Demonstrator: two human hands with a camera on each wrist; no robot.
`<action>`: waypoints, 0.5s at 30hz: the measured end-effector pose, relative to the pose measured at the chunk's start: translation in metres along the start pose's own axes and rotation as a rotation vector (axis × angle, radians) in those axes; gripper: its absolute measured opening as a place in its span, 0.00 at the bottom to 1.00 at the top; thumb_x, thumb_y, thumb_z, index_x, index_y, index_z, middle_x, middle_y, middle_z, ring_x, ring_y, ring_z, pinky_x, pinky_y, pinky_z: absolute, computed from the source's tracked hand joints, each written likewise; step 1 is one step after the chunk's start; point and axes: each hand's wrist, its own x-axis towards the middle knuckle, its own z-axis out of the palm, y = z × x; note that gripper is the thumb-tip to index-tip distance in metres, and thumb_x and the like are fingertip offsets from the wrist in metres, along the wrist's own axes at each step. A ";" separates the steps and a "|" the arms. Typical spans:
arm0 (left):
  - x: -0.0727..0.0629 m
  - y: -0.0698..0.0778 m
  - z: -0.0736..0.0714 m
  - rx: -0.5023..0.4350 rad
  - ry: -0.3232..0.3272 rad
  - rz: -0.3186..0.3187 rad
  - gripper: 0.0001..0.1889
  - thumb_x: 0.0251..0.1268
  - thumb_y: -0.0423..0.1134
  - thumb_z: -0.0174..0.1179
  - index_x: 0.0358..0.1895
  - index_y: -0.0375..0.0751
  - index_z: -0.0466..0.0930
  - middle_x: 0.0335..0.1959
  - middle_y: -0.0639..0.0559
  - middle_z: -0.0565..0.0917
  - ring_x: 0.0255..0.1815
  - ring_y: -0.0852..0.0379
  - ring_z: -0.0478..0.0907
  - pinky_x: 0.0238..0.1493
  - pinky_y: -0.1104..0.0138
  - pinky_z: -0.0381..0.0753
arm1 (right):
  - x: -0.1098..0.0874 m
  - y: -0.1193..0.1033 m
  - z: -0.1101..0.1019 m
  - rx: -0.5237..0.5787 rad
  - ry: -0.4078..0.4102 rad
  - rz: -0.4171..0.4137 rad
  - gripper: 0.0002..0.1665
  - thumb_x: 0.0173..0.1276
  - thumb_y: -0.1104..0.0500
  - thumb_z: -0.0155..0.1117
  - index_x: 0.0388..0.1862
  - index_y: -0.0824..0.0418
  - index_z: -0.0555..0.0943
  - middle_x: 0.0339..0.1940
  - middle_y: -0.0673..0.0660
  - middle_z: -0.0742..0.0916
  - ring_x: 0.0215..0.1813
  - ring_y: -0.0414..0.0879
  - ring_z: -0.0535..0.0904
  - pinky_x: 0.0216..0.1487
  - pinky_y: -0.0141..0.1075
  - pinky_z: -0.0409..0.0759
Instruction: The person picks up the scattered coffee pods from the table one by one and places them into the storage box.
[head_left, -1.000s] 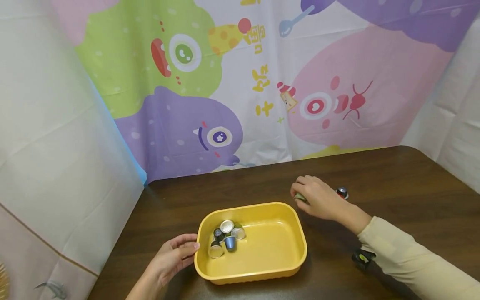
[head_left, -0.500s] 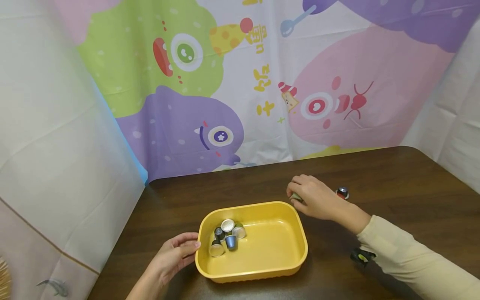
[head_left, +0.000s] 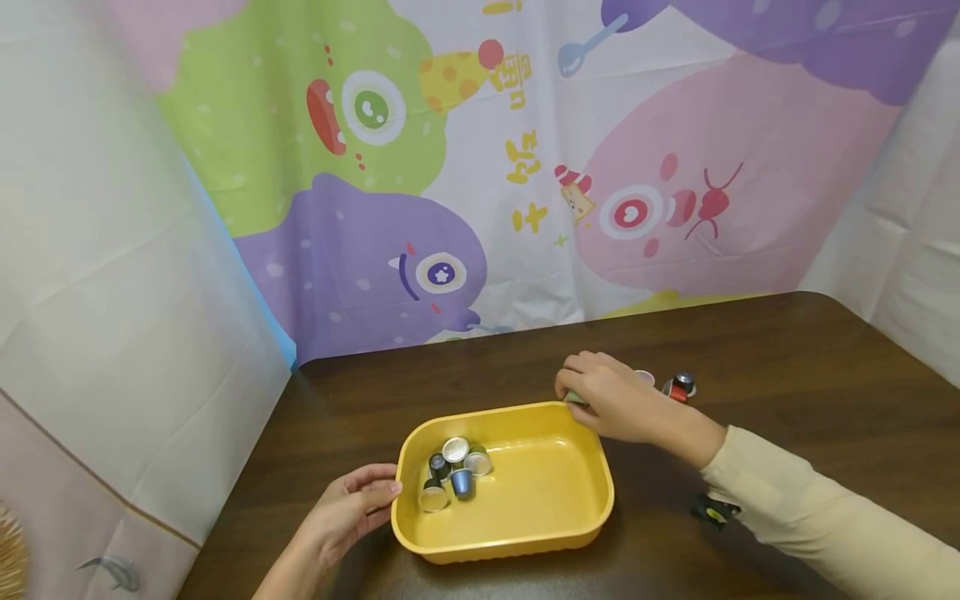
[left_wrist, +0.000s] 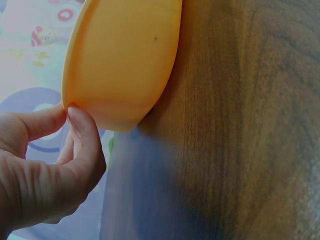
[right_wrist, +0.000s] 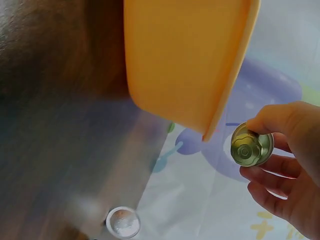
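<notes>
My right hand pinches a green-gold coffee capsule between thumb and fingers, its base facing the right wrist camera. In the head view that hand overlaps the far right corner of a yellow plastic tub. At the tub's left side my left hand grips the rim, thumb and forefinger meeting on it in the left wrist view. Several coffee capsules lie inside the tub at the left, among them a blue one, a silver-lidded one and a gold-lidded one.
Behind my right wrist on the dark wooden table are a dark capsule, a red one and a pale-lidded one. A printed cartoon curtain hangs along the table's back edge, with white cloth at both sides.
My right hand has moved left with the green-gold capsule, up to the tub's far right corner. More of the capsules behind it now show. My left hand stays on the rim.
</notes>
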 end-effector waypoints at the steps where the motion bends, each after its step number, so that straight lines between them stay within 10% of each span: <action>1: 0.000 0.000 0.000 0.002 0.002 0.000 0.20 0.63 0.33 0.60 0.58 0.30 0.71 0.35 0.56 0.82 0.39 0.63 0.80 0.43 0.69 0.84 | 0.001 -0.001 0.000 0.001 -0.004 -0.005 0.07 0.55 0.63 0.69 0.31 0.56 0.79 0.30 0.49 0.80 0.34 0.42 0.72 0.39 0.36 0.74; 15: -0.001 0.000 0.000 -0.002 -0.002 0.011 0.20 0.62 0.33 0.62 0.56 0.31 0.73 0.35 0.57 0.83 0.39 0.63 0.81 0.44 0.68 0.84 | 0.023 -0.016 -0.011 0.011 -0.076 -0.052 0.07 0.56 0.63 0.67 0.31 0.55 0.78 0.29 0.48 0.79 0.34 0.42 0.71 0.37 0.34 0.72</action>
